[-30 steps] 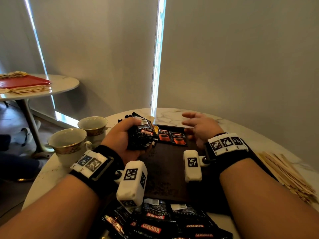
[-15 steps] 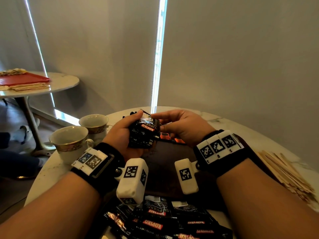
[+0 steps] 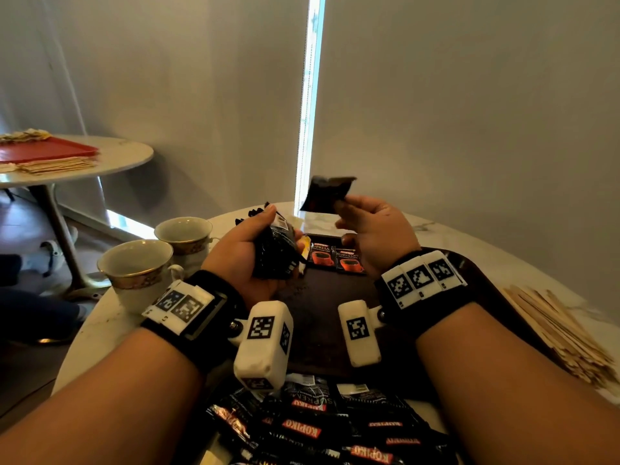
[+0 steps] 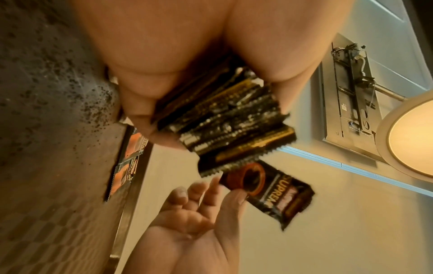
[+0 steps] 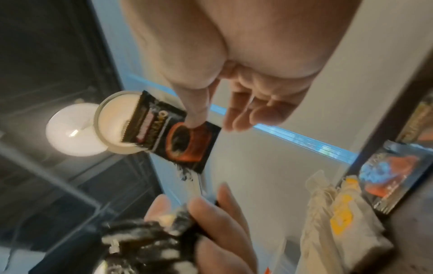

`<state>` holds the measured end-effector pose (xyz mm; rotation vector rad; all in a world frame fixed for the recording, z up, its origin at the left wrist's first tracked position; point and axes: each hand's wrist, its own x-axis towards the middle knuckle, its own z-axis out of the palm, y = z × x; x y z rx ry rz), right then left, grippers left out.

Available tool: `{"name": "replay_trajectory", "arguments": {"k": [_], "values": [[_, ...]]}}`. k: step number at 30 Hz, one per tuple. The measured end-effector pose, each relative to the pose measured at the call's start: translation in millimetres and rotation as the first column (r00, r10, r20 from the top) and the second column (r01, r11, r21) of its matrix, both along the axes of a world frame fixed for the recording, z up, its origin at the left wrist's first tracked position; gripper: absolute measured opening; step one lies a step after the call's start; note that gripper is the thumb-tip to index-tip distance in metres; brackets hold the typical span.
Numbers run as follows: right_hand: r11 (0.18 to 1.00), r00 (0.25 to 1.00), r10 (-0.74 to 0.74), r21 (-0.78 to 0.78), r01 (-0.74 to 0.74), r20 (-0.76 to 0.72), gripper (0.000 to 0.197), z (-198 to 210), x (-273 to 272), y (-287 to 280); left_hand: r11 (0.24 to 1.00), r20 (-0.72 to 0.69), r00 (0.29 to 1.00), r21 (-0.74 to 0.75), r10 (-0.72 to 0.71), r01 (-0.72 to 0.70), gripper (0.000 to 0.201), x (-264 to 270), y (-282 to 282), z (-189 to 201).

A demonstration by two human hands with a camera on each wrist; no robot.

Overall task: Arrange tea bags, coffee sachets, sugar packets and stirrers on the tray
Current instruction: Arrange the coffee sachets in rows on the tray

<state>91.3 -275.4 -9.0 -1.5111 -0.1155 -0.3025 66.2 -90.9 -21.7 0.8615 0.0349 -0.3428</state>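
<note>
My left hand (image 3: 255,253) grips a thick stack of black coffee sachets (image 3: 275,256) (image 4: 225,126) above the left part of the dark brown tray (image 3: 328,317). My right hand (image 3: 372,229) is raised above the tray's far edge and pinches one black coffee sachet (image 3: 327,193) (image 4: 271,192) (image 5: 168,129) between thumb and forefinger, its other fingers loose. Two coffee sachets (image 3: 335,258) lie side by side at the tray's far edge. A yellow-printed packet (image 3: 304,245) (image 5: 342,213) peeks out beside them, mostly hidden by the left hand.
A heap of loose black sachets (image 3: 322,427) lies on the marble table in front of the tray. Wooden stirrers (image 3: 557,327) are stacked at the right. Two gold-rimmed cups (image 3: 137,266) (image 3: 184,233) stand at the left. A second table with a red tray (image 3: 43,151) stands further left.
My right hand came from the tray's far edge to the stack in my left hand, took one sachet from it and lifted it up and to the right.
</note>
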Motion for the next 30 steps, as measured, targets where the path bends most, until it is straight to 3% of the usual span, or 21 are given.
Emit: {"name": "replay_trajectory", "arguments": {"k": [2,6,9,18,23,28,30], "values": [[0.989,0.993,-0.097,0.109,0.103,-0.065,0.004,-5.2,11.1,-8.2,0.999,0.002,0.999,0.003,0.054,-0.054,0.066,5.3,2.7,-1.9],[0.981,0.948,-0.153,0.071,0.179,-0.278,0.004,-26.6,25.8,-18.4,0.992,0.056,0.991,0.025,0.121,-0.123,0.04,9.5,4.2,-4.1],[0.979,0.917,-0.138,0.088,0.184,-0.373,0.018,-39.3,30.2,-19.7,0.987,0.055,0.985,0.004,0.163,-0.163,0.047,11.0,3.7,-4.9],[0.999,0.879,-0.043,0.003,0.051,-0.475,0.015,-43.6,23.9,-14.4,0.974,0.023,0.975,-0.055,0.22,-0.218,0.043,20.6,5.7,-11.4],[0.999,0.871,-0.042,-0.039,0.026,-0.489,0.018,-40.9,18.5,-9.2,0.971,0.007,0.973,-0.057,0.231,-0.231,0.055,24.3,5.6,-16.7],[0.996,0.852,-0.048,-0.085,0.004,-0.521,0.023,-34.9,15.6,-5.5,0.975,0.017,0.977,-0.072,0.214,-0.212,0.04,24.3,4.6,-16.1],[0.997,0.844,-0.036,-0.081,-0.009,-0.536,0.024,-32.2,15.1,-4.2,0.975,0.009,0.977,-0.073,0.212,-0.211,0.046,24.1,4.6,-16.2]]}}
